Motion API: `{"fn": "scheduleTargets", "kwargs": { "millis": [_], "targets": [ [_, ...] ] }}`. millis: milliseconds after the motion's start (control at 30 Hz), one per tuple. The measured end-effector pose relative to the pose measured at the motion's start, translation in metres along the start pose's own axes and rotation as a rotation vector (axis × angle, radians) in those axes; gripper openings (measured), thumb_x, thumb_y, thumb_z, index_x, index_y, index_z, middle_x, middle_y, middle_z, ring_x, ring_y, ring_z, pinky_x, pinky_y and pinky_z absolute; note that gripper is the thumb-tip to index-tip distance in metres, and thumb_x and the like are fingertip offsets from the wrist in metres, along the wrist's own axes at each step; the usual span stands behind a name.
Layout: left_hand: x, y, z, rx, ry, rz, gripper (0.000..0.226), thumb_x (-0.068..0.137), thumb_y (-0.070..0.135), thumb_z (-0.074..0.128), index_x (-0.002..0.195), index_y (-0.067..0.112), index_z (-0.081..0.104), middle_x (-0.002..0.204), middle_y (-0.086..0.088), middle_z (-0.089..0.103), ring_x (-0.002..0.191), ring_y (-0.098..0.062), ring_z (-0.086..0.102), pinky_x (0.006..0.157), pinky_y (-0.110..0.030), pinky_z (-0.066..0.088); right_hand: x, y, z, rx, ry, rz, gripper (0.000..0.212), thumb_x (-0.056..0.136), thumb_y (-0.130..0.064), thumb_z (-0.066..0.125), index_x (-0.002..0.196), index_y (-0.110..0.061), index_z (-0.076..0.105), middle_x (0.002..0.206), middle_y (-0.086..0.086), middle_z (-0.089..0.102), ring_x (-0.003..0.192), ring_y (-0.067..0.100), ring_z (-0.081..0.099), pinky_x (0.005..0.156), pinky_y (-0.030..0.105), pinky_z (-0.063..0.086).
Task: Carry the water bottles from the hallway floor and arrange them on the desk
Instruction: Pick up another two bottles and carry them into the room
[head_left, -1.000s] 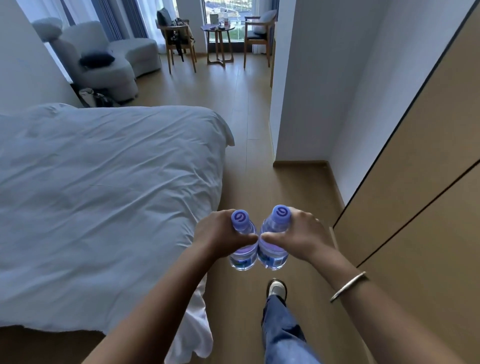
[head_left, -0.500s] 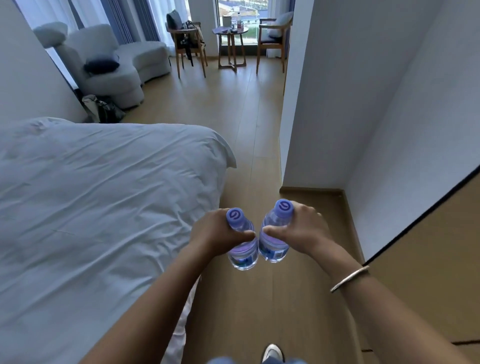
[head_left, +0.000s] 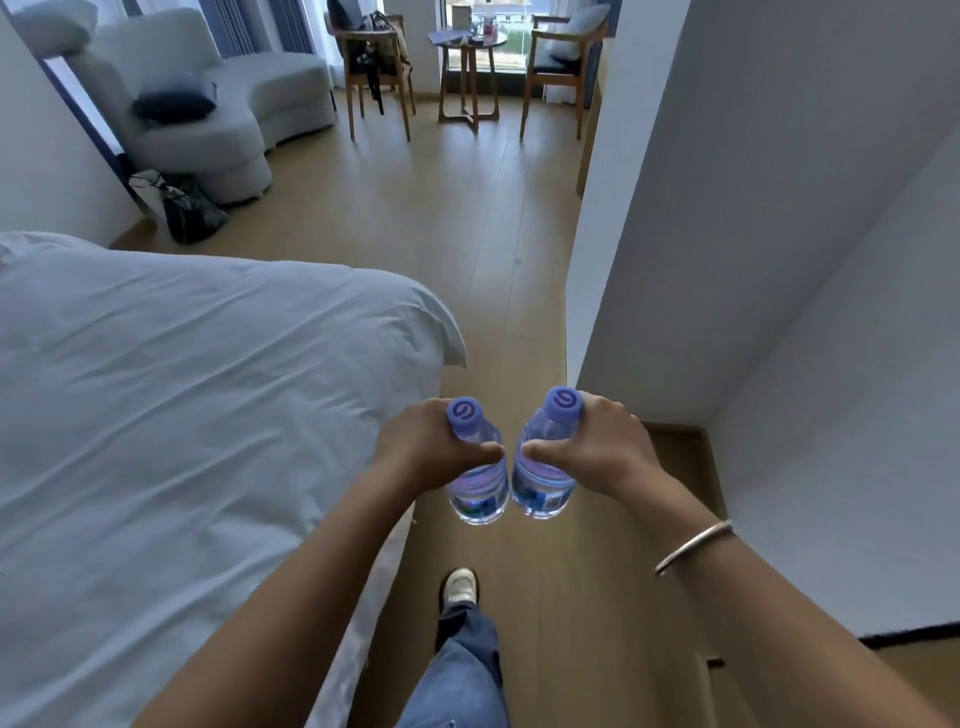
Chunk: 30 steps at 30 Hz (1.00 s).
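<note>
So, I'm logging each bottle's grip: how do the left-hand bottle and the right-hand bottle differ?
The left-hand bottle stands nearly upright in the left hand; the right-hand bottle leans, cap tipped right, in the right hand. The right-hand bottle's cap sits higher in the picture. Both are clear with purple caps, gripped near the neck, hanging side by side over the floor.

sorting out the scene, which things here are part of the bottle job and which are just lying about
Part of the job:
left bottle, held by left hand
right bottle, held by right hand

Just lying about:
bed
sofa
round side table
dark bag
</note>
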<state>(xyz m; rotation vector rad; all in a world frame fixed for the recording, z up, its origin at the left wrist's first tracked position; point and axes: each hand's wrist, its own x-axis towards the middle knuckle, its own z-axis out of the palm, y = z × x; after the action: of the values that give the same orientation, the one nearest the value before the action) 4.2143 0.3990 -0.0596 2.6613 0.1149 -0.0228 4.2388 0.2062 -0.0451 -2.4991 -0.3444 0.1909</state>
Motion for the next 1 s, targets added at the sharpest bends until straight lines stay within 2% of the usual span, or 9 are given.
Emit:
{"fn": "scheduleTargets", "kwargs": {
  "millis": [167, 267, 367, 500, 667, 833, 1000],
  "targets": [
    [0.116, -0.017, -0.022, -0.009, -0.040, 0.040, 0.047, 0.068, 0.058, 0.070, 0.051, 0.024, 0.043, 0.049, 0.012, 0.046, 0.047, -0.004, 0.042, 0.043, -0.019, 0.028, 0.117, -0.010, -0.013, 0.017, -0.003, 0.039, 0.032, 0.068, -0.048, 0.075, 0.081, -0.027, 0.053, 0.070, -0.010, 0.057, 0.066, 0.010, 0.056, 0.055, 0.018, 0.037],
    [0.184, -0.025, -0.037, -0.004, -0.037, 0.052, 0.044, 0.067, 0.060, 0.069, 0.054, 0.024, 0.046, 0.051, 0.011, 0.050, 0.047, -0.005, 0.043, 0.043, -0.020, 0.029, 0.184, -0.017, -0.024, 0.035, 0.015, 0.066, 0.031, 0.066, -0.047, 0.076, 0.074, -0.030, 0.052, 0.063, -0.018, 0.052, 0.059, 0.000, 0.050, 0.049, 0.012, 0.029],
    [0.244, -0.030, -0.047, -0.001, -0.029, 0.061, 0.044, 0.068, 0.060, 0.069, 0.055, 0.023, 0.047, 0.053, 0.010, 0.052, 0.048, -0.005, 0.044, 0.044, -0.020, 0.031, 0.243, -0.018, -0.033, 0.064, 0.084, 0.080, 0.033, 0.063, -0.045, 0.078, 0.064, -0.031, 0.048, 0.059, -0.020, 0.050, 0.057, -0.003, 0.047, 0.048, 0.013, 0.028],
    [0.316, -0.033, -0.056, -0.016, 0.002, 0.037, 0.047, 0.067, 0.057, 0.070, 0.052, 0.023, 0.042, 0.049, 0.011, 0.047, 0.047, -0.005, 0.041, 0.044, -0.021, 0.030, 0.319, -0.015, -0.046, 0.106, 0.129, 0.099, 0.034, 0.061, -0.043, 0.078, 0.060, -0.030, 0.046, 0.057, -0.018, 0.051, 0.055, 0.000, 0.047, 0.048, 0.017, 0.031],
    [0.410, -0.035, -0.056, -0.033, 0.026, -0.005, 0.047, 0.063, 0.058, 0.072, 0.052, 0.023, 0.042, 0.050, 0.011, 0.047, 0.048, -0.006, 0.042, 0.045, -0.021, 0.029, 0.417, -0.001, -0.060, 0.120, 0.116, 0.066, 0.034, 0.062, -0.041, 0.077, 0.059, -0.028, 0.046, 0.057, -0.014, 0.051, 0.054, 0.005, 0.047, 0.048, 0.021, 0.032],
    [0.513, -0.033, -0.048, -0.019, 0.023, -0.030, 0.044, 0.064, 0.058, 0.071, 0.056, 0.022, 0.046, 0.057, 0.009, 0.052, 0.053, -0.009, 0.044, 0.048, -0.023, 0.034, 0.519, 0.020, -0.071, 0.104, 0.087, 0.008, 0.035, 0.063, -0.040, 0.076, 0.057, -0.028, 0.043, 0.055, -0.014, 0.049, 0.052, 0.005, 0.046, 0.046, 0.019, 0.031],
    [0.607, -0.025, -0.045, -0.043, 0.043, -0.071, 0.049, 0.063, 0.055, 0.071, 0.052, 0.020, 0.038, 0.052, 0.007, 0.045, 0.054, -0.014, 0.042, 0.051, -0.027, 0.034, 0.618, 0.039, -0.090, 0.103, 0.052, 0.020, 0.032, 0.063, -0.039, 0.075, 0.059, -0.025, 0.046, 0.057, -0.012, 0.051, 0.053, 0.008, 0.046, 0.048, 0.022, 0.036]
  ]
}}
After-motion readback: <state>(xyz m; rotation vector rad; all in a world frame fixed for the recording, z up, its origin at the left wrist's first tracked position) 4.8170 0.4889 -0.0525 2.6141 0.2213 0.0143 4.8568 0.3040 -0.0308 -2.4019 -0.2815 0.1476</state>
